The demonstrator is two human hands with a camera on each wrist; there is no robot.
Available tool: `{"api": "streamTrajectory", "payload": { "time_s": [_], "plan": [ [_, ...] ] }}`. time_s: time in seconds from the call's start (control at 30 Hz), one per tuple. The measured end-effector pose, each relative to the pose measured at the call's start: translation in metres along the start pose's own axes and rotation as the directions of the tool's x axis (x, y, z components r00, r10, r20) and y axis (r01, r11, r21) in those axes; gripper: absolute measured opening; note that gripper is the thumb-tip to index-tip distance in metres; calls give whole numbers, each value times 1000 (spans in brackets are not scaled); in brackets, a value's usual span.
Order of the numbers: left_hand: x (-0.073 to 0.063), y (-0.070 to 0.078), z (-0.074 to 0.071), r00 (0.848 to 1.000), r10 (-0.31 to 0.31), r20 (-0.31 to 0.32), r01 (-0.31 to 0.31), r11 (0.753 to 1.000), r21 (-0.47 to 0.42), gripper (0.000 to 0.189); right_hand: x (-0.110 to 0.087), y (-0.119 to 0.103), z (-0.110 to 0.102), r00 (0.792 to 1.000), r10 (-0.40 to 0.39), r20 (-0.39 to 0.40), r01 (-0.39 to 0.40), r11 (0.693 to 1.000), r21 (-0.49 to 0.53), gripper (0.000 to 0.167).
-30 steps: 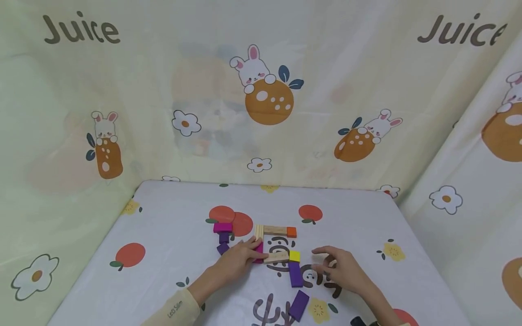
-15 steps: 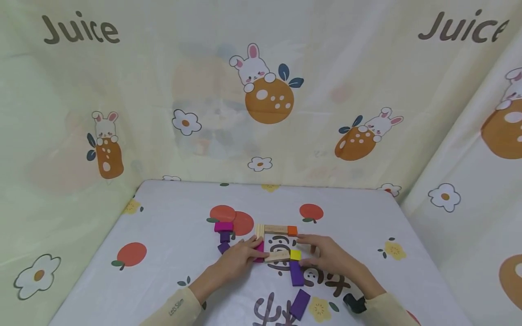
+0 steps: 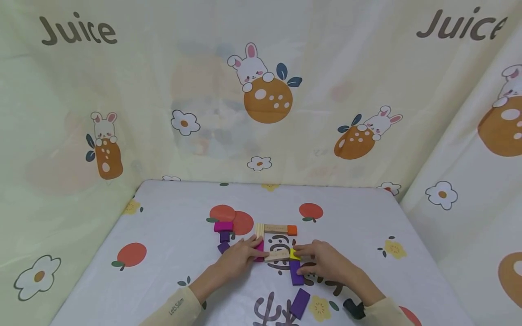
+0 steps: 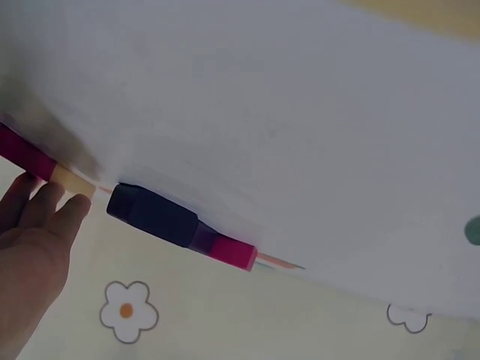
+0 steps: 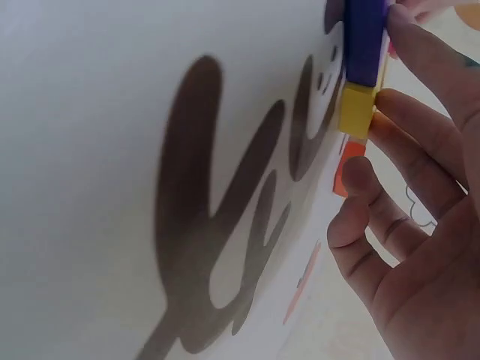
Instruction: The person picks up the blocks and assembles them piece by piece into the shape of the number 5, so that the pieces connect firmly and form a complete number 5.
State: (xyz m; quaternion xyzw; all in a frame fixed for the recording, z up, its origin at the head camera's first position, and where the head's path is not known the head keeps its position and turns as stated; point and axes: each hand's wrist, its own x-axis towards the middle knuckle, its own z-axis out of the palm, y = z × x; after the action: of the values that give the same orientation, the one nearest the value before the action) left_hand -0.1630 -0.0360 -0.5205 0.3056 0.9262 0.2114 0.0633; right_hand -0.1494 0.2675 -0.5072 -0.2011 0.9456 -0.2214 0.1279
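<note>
Coloured blocks lie joined in a line on the table. My left hand (image 3: pixel 240 258) rests on a pale wooden block (image 3: pixel 259 229) and a magenta block (image 3: pixel 259 248), its fingertips touching them in the left wrist view. From there a light wooden plank (image 3: pixel 277 256) runs right to a yellow cube (image 5: pixel 356 111), which meets a purple block (image 3: pixel 296 273). My right hand (image 3: pixel 326 260) touches the yellow cube with its fingers and the purple block with its thumb. Its other fingers curl loosely in the right wrist view, holding nothing.
Another plank (image 3: pixel 275 228) ends at an orange cube (image 3: pixel 292 230) behind. Left of the left hand stand a magenta block (image 3: pixel 223 226) and dark purple blocks (image 3: pixel 224 236). A loose purple block (image 3: pixel 300 303) lies nearer. Patterned curtains (image 3: pixel 212 149) rise behind the table.
My right hand has moved left from apart, first near the orange cube, then down onto the yellow cube and purple block. My left hand has stayed in place.
</note>
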Motion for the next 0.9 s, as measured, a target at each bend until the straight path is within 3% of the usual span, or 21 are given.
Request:
{"api": "streamTrajectory", "payload": {
  "time_s": [0.23,0.43,0.67,0.8,0.9],
  "plan": [
    [0,1,0,999,18,-30,-18,1000,15,39,-1,0,1,1000,19,5,-19,1000,22,52],
    [1,-2,-1,989,71,-131,-69,997,21,40,-1,2,1,1000,5,6,-6,998,60,50],
    [-10,21,2,969,98,-229,-122,988,-92,37,0,3,1,1000,-25,-8,25,999,45,49],
    [-17,31,10,978,70,-195,-111,973,-203,33,-1,3,1,1000,-22,-11,22,999,31,50],
    [-20,37,13,995,49,-87,-76,933,-351,29,-1,4,2,1000,-24,-14,25,999,33,51]
  ]
}}
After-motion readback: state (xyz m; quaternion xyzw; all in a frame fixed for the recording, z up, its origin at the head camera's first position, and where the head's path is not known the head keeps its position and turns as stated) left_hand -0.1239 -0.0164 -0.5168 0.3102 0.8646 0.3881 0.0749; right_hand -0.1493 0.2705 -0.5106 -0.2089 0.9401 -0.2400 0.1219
